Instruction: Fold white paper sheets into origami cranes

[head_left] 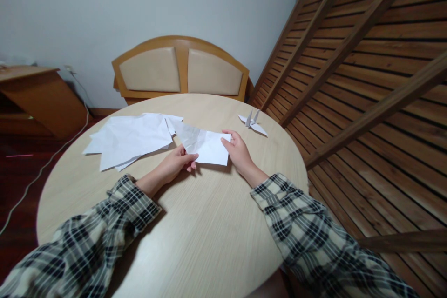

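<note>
Between my two hands is a creased sheet of white paper [209, 145], held a little above the round table. My left hand [178, 163] pinches its lower left edge, thumb on top. At the right end, my right hand [238, 149] grips the paper with the thumb over its face and fingers behind. The paper's far left part rises to a pointed, slightly shaded flap near the loose sheets. A stack of white paper sheets [131, 137] lies left of my hands. Beyond my right hand stands a folded paper crane [253, 123].
The round, light wood table [195, 242] carries all the paper. Behind it stands a padded headboard [181, 42] against the wall. A slatted wooden frame [366, 79] leans along the right. On the left are a wooden desk [38, 95] and a white cable [52, 163] across the floor.
</note>
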A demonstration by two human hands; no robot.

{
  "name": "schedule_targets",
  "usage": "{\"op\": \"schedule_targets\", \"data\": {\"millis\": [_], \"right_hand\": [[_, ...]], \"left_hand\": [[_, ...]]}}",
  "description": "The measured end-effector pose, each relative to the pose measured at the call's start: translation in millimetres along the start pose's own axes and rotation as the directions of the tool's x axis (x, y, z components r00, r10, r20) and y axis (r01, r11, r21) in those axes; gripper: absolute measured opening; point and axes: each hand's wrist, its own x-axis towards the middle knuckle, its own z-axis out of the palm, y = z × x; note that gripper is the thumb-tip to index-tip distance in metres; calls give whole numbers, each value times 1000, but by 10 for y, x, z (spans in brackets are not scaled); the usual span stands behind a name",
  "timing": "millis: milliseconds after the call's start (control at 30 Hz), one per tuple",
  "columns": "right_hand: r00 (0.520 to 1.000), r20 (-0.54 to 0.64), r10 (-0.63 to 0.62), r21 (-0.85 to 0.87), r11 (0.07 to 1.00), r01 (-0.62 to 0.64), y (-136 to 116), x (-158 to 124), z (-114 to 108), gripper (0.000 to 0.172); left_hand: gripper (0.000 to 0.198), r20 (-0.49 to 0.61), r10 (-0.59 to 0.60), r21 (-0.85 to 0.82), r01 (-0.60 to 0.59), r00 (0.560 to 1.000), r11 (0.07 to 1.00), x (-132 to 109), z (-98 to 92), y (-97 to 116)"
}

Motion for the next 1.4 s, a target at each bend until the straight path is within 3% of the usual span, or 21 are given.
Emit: {"op": "schedule_targets", "data": {"millis": [100,200,400,633,833,1033,1400], "right_hand": [[999,-33,4,-39,999,-6,7,9,-3,34],[1000,6,10,-81,997,-10,-2,7,2,36],[983,116,-142,-98,983,154,-74,-39,-7,27],[955,168,-245,-123,956,267,-39,-42,-36,49],[919,243,-311,-273,887,373,-3,-71,-17,44],[920,249,-302,-281,887,367,2,-77,-6,36],[930,212,-300,-283,892,352,37,-41,-9,27]], "left_hand": [[13,-31,13,-77,-15,999,997,24,-18,-10],[14,-89,7,-191,-23,996,981,60,-44,-11],[10,-170,-63,-370,-4,984,929,138,-111,-43],[9,-191,-64,-347,-6,979,938,129,-105,-32],[8,-203,-46,-348,-28,978,937,135,-105,-39],[9,-207,-33,-330,-38,978,943,146,-122,-56],[19,-92,-23,-313,-7,995,950,79,-60,16]]}}
